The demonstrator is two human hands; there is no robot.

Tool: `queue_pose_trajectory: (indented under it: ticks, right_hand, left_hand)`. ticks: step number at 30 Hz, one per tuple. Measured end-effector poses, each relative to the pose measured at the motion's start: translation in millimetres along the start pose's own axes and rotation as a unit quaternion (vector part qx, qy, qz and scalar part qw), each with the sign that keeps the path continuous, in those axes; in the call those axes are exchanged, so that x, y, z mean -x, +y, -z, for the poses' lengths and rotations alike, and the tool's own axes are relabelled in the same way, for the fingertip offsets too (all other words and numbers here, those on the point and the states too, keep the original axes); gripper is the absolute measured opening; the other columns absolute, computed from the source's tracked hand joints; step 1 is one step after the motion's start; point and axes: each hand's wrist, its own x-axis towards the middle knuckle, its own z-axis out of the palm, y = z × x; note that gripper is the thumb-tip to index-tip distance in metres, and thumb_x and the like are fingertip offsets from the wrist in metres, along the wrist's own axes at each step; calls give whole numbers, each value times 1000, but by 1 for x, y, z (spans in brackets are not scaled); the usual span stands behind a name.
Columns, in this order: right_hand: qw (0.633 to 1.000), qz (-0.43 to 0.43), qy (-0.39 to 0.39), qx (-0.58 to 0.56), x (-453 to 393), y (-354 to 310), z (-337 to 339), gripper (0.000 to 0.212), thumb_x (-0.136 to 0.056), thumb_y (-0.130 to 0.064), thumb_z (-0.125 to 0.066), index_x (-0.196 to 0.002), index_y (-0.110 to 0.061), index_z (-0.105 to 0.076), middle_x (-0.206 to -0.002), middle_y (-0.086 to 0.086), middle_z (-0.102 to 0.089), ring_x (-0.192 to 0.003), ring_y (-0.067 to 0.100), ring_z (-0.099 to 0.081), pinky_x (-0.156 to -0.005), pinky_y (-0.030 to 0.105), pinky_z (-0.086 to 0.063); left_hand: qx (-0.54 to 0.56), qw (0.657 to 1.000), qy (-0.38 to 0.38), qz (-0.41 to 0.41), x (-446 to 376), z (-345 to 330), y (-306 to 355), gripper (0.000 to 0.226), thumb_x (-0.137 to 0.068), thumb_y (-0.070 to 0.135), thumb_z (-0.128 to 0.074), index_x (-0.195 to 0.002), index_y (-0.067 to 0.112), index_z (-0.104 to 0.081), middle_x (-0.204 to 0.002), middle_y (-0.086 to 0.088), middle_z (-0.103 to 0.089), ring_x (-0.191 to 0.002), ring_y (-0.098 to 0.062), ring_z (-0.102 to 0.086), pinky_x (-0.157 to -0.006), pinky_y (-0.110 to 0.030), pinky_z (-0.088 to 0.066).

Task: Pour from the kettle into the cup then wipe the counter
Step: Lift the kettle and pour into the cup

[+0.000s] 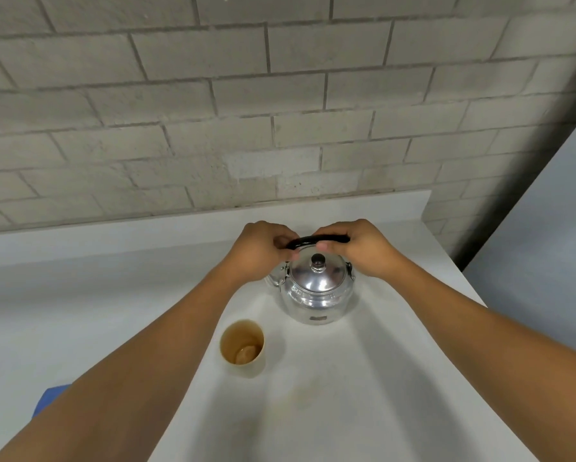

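Note:
A shiny metal kettle [316, 291] with a dark lid knob stands upright on the white counter [330, 411], its spout pointing left. Its black handle arches over the lid. My left hand [263, 251] grips the handle's left end and my right hand [360, 248] grips its right end. A beige cup [243, 348] stands upright on the counter just in front and left of the kettle; its inside is brown-stained with a little brownish liquid at the bottom. The cup is apart from the kettle and from both hands.
A grey brick wall [246, 111] rises right behind the counter. The counter ends at its right edge [473, 288], beside a pale panel. A blue cloth-like thing [49, 398] peeks out at the lower left, partly hidden by my left forearm.

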Motion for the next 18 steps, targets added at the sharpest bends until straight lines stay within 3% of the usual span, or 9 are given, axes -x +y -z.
queue_pose_trajectory:
  ticks: [3, 10, 14, 18]
  right_hand:
    - [1000, 20, 11, -16, 5, -9, 0, 16, -86, -29, -76, -94, -43, -79, -97, -11, -78, -91, 14, -72, -84, 25, -55]
    - [998, 48, 31, -24, 22, -35, 3, 16, -88, -26, -76, -95, -40, -78, -100, -18, -77, -95, 4, -70, -79, 7, -49]
    - [998, 60, 24, -23, 35, -46, 4, 15, -88, -25, -76, -97, -37, -79, -99, -16, -77, -94, 2, -71, -79, 7, -49]
    - [997, 73, 17, -20, 48, -54, 0, 15, -88, -22, -77, -97, -33, -80, -96, -13, -78, -92, 5, -71, -78, 8, -48]
  left_hand:
    - [19, 1000, 8, -18, 11, 12, 5, 26, -81, 15, -88, -103, 27, -81, -91, 14, -80, -89, 4, -73, -74, -3, -47]
    - [89, 993, 59, -49, 64, 50, -8, 44, -80, 25, -91, -120, 27, -76, -113, 17, -77, -106, 5, -69, -93, -4, -48]
    - [105, 994, 12, -19, 107, 54, -38, 74, -67, 44, -92, -135, 29, -66, -129, 14, -72, -123, -1, -65, -111, -18, -43]
    - [108, 993, -38, 14, 138, 39, -67, 97, -63, 38, -99, -148, 32, -53, -144, 16, -63, -135, -1, -55, -120, -29, -38]
